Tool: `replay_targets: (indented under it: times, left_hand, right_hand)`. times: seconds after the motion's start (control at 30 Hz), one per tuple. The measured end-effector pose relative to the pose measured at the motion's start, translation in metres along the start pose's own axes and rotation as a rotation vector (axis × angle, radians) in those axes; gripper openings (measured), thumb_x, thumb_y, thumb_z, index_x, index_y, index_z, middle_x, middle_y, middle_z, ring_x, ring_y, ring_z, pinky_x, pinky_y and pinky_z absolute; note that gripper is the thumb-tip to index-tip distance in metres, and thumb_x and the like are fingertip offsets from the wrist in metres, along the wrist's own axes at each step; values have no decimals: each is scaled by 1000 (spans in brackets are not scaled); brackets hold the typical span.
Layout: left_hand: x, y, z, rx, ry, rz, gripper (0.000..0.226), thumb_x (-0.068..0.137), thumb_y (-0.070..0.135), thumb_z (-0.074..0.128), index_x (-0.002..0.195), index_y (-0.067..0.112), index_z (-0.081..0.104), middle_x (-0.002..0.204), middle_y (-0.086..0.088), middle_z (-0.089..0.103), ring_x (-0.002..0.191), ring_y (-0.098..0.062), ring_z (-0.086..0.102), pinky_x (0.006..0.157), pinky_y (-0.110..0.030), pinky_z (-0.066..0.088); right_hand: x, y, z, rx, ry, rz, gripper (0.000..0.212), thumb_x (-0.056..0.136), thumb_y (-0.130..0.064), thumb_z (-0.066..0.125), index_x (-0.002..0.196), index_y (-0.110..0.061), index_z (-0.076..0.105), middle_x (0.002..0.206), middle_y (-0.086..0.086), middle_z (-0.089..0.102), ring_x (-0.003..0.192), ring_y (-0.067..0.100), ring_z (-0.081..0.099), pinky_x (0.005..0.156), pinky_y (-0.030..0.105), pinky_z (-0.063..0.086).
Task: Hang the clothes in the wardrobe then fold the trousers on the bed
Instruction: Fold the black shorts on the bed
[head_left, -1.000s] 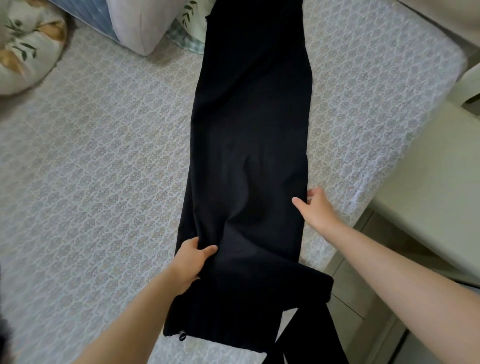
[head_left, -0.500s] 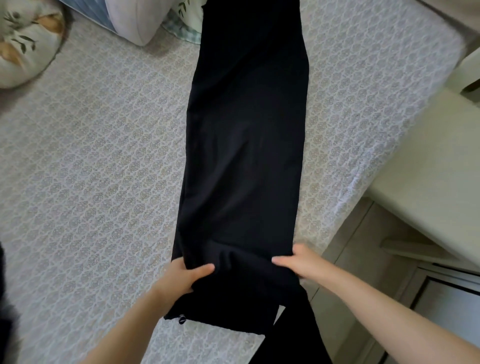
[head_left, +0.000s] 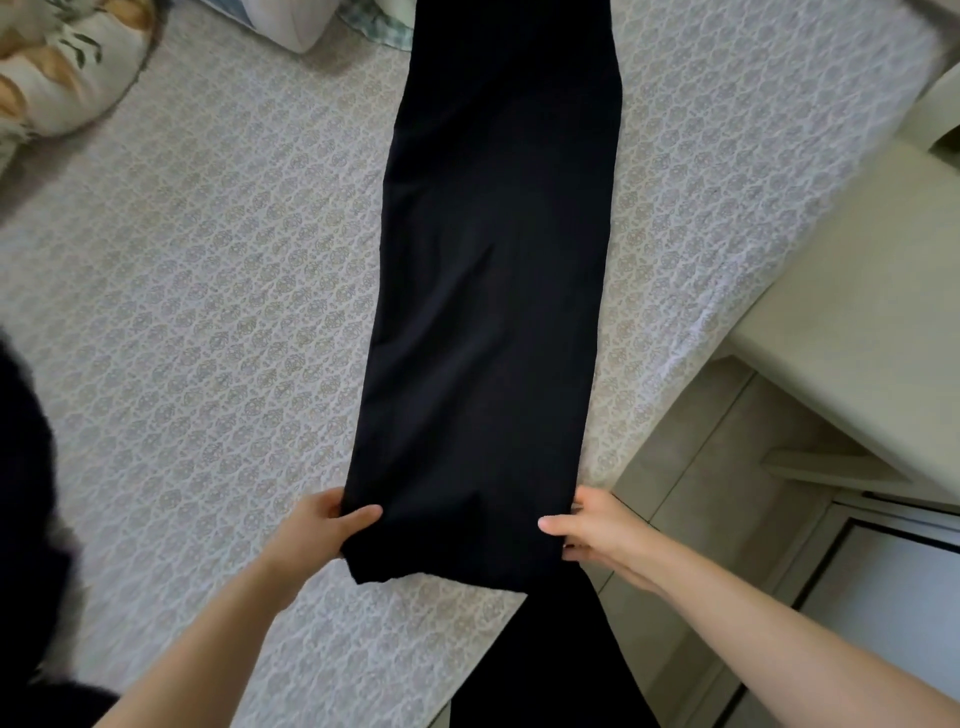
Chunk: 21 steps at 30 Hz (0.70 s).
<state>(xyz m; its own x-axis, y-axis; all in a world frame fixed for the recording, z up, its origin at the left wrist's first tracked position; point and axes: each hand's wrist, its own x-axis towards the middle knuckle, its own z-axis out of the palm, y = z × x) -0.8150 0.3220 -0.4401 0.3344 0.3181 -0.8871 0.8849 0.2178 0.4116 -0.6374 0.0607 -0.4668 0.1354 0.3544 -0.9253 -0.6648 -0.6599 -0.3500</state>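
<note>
- Head cam: black trousers (head_left: 493, 286) lie flat on the bed (head_left: 208, 312). Their long way points away from the person, w/ the far end up by the pillows (head_left: 57, 67).
- Near end sits right at both hands, close to the bed's near edge.
- L hand (head_left: 317, 530) pinches the left corner: thumb on top, fingers tucked under the cloth.
- R hand (head_left: 602, 530) pinches the right corner the same way: thumb on top, other fingers curled under.
- Both hands are just as near, one each side, cloth stretched wide between them.
- My guess: next, lift this end & carry it straight along the long way to the far end, so it folds in half.
- Dark strip (head_left: 545, 665) hangs off the bed below the R hand. Can't tell if it's part of the trousers.
- Pale cabinet (head_left: 857, 338) stands beside the bed; can't see inside. No wardrobe in view.
</note>
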Motion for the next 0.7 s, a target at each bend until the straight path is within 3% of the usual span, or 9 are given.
replay_targets:
  times: [0.07,0.13,0.17,0.23,0.37,0.5,0.6,0.7]
  left_hand:
    - [0,-4,1,1,-54,0,22,95,12,64,116,16,67,104,1,76,96,-15,72,88,-38,58]
    - [0,-10,0,6,-110,-15,23,95,9,63,117,14,67,106,-2,75,97,-19,72,87,-40,58]
    - [1,-13,-1,2,-136,-26,22,95,9,62,116,12,68,105,-4,75,96,-21,73,86,-41,58]
    - [0,-19,-4,3,-131,-13,18,94,9,63,111,10,70,100,-8,76,90,-23,74,83,-39,58]
    - [4,-33,-14,278,141,117,7,93,12,67,93,11,73,79,-2,76,74,-16,72,70,-26,54]
    - [19,-44,-7,557,234,130,16,92,26,67,83,13,69,97,2,63,82,-16,62,73,-29,47]
    - [25,-41,-3,506,292,125,19,92,24,66,83,8,68,104,-2,57,79,-18,60,71,-32,46]
    - [25,-39,-2,300,215,67,21,95,22,61,93,1,65,83,-5,64,73,-20,61,66,-33,48]
  right_hand:
    - [-5,5,10,-28,-23,17,22,90,-7,65,112,-12,63,108,3,71,94,17,70,76,28,58]
    - [-10,12,19,-98,34,18,13,93,-10,62,105,-9,64,90,1,68,68,9,62,59,19,51]
    - [-11,18,22,-109,65,15,11,94,-11,60,103,-7,64,80,0,63,56,6,53,50,18,43]
    - [-13,31,24,-46,88,21,12,96,-14,58,102,-5,65,70,0,60,48,6,49,47,21,36]
    - [-17,58,30,-100,179,-42,10,98,-14,55,98,-15,65,68,-4,68,56,10,60,48,21,38]
    - [-4,71,42,-286,334,-69,14,95,-16,58,85,-24,63,67,-5,63,59,9,59,54,24,44]
    - [-2,68,49,-416,370,-138,5,92,-20,62,88,-21,66,82,-4,63,73,9,60,62,21,45]
    - [-5,60,55,-264,297,-161,6,91,-22,65,89,-28,66,94,-6,67,85,7,63,71,20,50]
